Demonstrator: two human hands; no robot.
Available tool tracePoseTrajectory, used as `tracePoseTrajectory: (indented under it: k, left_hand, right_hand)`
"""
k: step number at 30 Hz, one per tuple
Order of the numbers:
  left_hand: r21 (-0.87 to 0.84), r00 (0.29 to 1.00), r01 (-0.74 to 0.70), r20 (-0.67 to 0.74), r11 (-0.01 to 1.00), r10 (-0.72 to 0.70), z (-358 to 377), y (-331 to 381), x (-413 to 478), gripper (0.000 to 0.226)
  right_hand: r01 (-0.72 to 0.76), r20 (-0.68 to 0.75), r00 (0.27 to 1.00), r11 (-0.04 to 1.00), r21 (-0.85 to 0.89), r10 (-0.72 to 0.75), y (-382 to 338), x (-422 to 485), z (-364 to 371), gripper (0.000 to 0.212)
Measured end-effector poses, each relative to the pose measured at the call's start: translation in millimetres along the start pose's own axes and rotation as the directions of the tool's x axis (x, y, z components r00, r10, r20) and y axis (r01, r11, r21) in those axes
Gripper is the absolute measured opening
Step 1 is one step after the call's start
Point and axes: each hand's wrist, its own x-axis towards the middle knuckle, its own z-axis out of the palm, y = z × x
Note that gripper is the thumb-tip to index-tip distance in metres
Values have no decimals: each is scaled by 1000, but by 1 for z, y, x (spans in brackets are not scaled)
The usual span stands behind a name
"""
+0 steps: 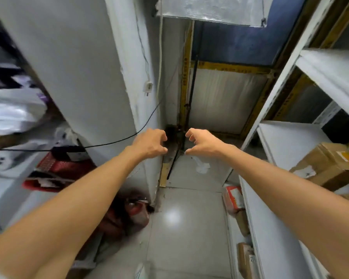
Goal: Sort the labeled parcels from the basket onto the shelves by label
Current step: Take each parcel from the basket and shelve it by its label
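Both my arms reach forward over a narrow aisle. My left hand (pixel 151 143) and my right hand (pixel 201 142) hover side by side with fingers loosely curled toward each other, holding nothing. A cardboard parcel (pixel 328 164) with a white label lies on the white shelf (pixel 286 141) at the right. More parcels (pixel 233 198) sit low on the floor level under that shelf. White plastic-bagged parcels (pixel 12 111) fill the left shelving. A red basket (pixel 54 172) sits at the left, below my left forearm.
A white pillar (pixel 79 67) with a dangling black cable (pixel 129 135) stands left of the aisle. A red fire extinguisher (pixel 135 210) lies at its foot. The tiled floor (pixel 189 228) runs to a closed end with yellow framing (pixel 230 67).
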Motion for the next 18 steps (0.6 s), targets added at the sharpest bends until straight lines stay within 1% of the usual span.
tracePoseTrajectory:
  k: [3, 5, 7, 10, 12, 15, 18]
  left_hand:
    - [-22, 986, 154, -55, 988, -155, -11, -53, -56, 40]
    - [-29, 961, 260, -87, 965, -262, -19, -89, -99, 40]
    - [-41, 924, 360, -122, 932, -362, -23, -126, -148, 38]
    - [-74, 877, 461, -111, 884, -467, -26, -172, -232, 36]
    - [-92, 837, 526, -116, 845, -534, -25, -195, -290, 37]
    - [-137, 750, 633, -135, 762, -647, -21, -223, -378, 37]
    - [-173, 630, 735, -184, 656, -754, -13, -241, -470, 35]
  right_hand:
    - [135, 123, 984, 991, -20, -132, -58, 9, 29, 66]
    - [215, 202, 957, 977, -17, -207, -97, 12, 52, 68]
    - [321, 259, 918, 946, -46, -299, -140, 11, 78, 66]
    - [474, 310, 848, 877, -78, -430, -209, -4, 122, 61]
    - [577, 355, 780, 812, -88, -516, -253, -22, 152, 60]
    - [703, 464, 651, 708, -69, -601, -316, -56, 197, 62]
    - [780, 558, 530, 626, -24, -639, -375, -102, 238, 65]
